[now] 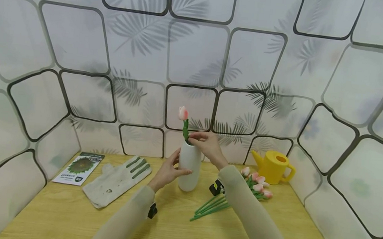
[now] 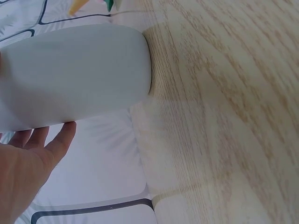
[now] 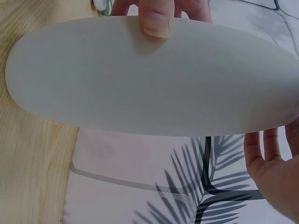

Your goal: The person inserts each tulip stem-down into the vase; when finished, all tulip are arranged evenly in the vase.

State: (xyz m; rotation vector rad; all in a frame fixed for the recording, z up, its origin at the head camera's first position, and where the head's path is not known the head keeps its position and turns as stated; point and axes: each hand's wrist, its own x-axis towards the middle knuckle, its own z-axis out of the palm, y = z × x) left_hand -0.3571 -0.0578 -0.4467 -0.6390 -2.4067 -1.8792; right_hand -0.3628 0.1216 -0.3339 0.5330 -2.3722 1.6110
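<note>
A white vase (image 1: 189,168) stands upright on the table, and my left hand (image 1: 167,173) grips its left side with the thumb across the front. One pink-and-white tulip (image 1: 183,113) rises from the vase's mouth, its green leaf leaning against the rim. At that mouth my right hand (image 1: 210,148) pinches the tulip low on its stem with thumb and fingertips. The left wrist view has the smooth vase (image 2: 79,74) close up, with fingers (image 2: 60,142) along its side. From the right wrist, the vase (image 3: 149,77) hides the stem, and the left thumb (image 3: 156,23) presses on it.
Several more pink tulips (image 1: 257,184) lie right of the vase, partly behind the right sleeve. A yellow watering can (image 1: 273,167) stands at the back right. On the left lie a pair of garden gloves (image 1: 115,183) and a sunflower seed packet (image 1: 78,168). Patterned walls enclose the table (image 1: 169,226).
</note>
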